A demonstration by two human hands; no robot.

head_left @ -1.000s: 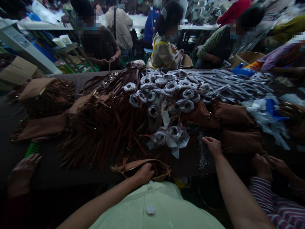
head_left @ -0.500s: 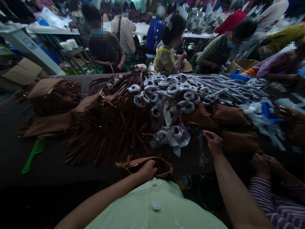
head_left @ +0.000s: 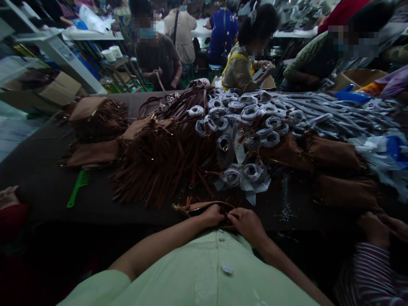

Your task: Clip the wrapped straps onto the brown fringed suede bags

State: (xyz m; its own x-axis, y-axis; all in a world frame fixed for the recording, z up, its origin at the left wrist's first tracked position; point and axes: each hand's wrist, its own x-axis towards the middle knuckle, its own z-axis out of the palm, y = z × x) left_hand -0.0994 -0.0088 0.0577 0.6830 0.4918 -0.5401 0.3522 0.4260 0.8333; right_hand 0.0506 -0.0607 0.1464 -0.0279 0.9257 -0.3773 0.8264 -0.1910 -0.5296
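Observation:
A small brown fringed bag (head_left: 194, 208) lies at the table's near edge against my shirt, its gold zip open. My left hand (head_left: 214, 216) is closed on the bag at its opening, fingertips partly hidden inside. At the right end of the opening, my right hand (head_left: 250, 226) has its fingers pinched together close to my left hand; what they hold is too small to make out. Right of my hands lies a scatter of tiny clear bits (head_left: 286, 212). Beyond the bag are coiled straps in clear wrap (head_left: 232, 176) and a heap of brown fringe (head_left: 149, 170).
A green comb (head_left: 76, 191) lies at left, near stacked brown bags (head_left: 92, 154). More brown bags (head_left: 347, 192) lie at right, beside a co-worker's hands (head_left: 376, 229). Another person's hand (head_left: 9, 197) shows at far left. Wrapped grey straps (head_left: 334, 112) cover the far right.
My right hand has moved left from beside the scattered clear bits to the bag's opening. My left hand stays at the bag. The view has swung left, and a hand has appeared at far left.

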